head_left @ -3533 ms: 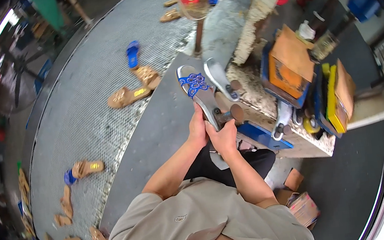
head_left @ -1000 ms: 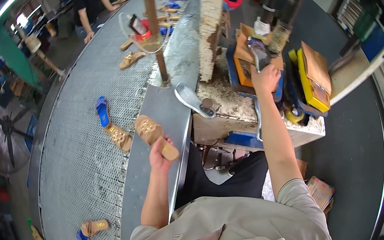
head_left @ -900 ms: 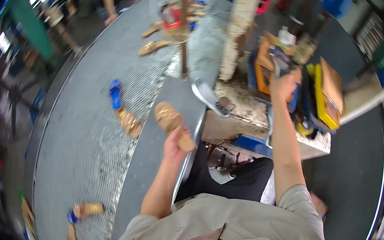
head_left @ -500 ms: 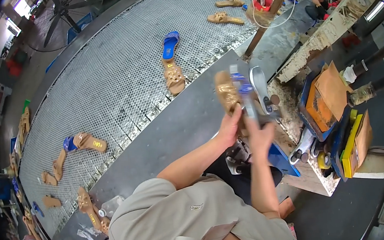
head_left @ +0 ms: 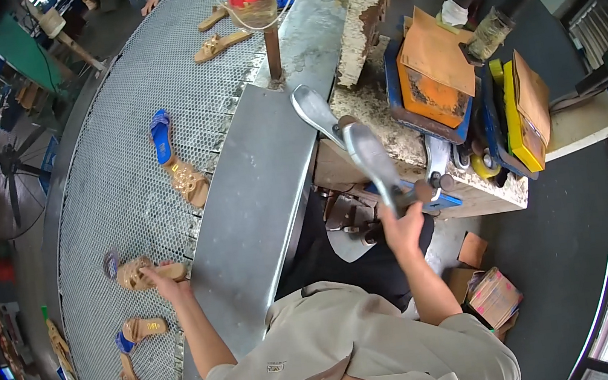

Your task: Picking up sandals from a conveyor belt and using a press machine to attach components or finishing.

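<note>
L hand [head_left: 166, 281] grips a tan sandal [head_left: 140, 273] by its heel end on the mesh conveyor [head_left: 111, 160], prob light & bendy so best held at sole edge; R hand [head_left: 402, 225] clenched round a metal shoe last [head_left: 373, 162]'s handle, stiff & heavier.

The scene is evenly and brightly lit from overhead. Glare is seen on the metal desk [head_left: 257, 180] and blown-out windows at the left and lower right rim. Straight edges are bent by fisheye distortion; corners are blacked out. Slight blur is noted near the rim.
</note>
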Available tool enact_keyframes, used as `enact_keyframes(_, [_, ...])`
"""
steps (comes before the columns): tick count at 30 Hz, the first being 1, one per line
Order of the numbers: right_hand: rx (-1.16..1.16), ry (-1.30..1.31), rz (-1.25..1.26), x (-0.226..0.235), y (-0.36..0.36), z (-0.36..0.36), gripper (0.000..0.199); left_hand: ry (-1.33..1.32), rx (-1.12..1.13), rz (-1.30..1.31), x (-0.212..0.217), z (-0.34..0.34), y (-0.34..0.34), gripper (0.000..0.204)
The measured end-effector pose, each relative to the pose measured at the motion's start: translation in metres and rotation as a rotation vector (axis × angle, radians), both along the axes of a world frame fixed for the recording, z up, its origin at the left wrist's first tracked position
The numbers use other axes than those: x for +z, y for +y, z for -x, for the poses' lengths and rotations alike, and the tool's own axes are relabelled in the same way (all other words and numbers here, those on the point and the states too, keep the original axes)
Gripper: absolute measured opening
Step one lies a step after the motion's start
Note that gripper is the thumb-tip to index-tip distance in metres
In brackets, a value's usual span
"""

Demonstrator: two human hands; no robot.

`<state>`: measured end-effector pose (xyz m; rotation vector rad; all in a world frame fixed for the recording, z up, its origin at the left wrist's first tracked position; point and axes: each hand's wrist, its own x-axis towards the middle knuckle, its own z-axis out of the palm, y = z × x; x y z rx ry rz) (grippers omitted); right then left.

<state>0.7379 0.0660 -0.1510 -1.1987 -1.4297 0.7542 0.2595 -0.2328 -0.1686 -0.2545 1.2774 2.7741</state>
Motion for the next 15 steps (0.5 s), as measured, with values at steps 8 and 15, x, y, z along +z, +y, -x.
enact_keyframes(8, [-0.013,-0.332,-0.336,-0.036,0.172,0.010,0.056,0.127,-0.746,-0.167,0.018,-0.112,0.157,0.076])
enact_keyframes(15, [-0.301,-0.649,-0.600,-0.019,0.161,0.043,0.067,0.157,-0.837,-0.191,0.045,-0.171,0.194,0.082])
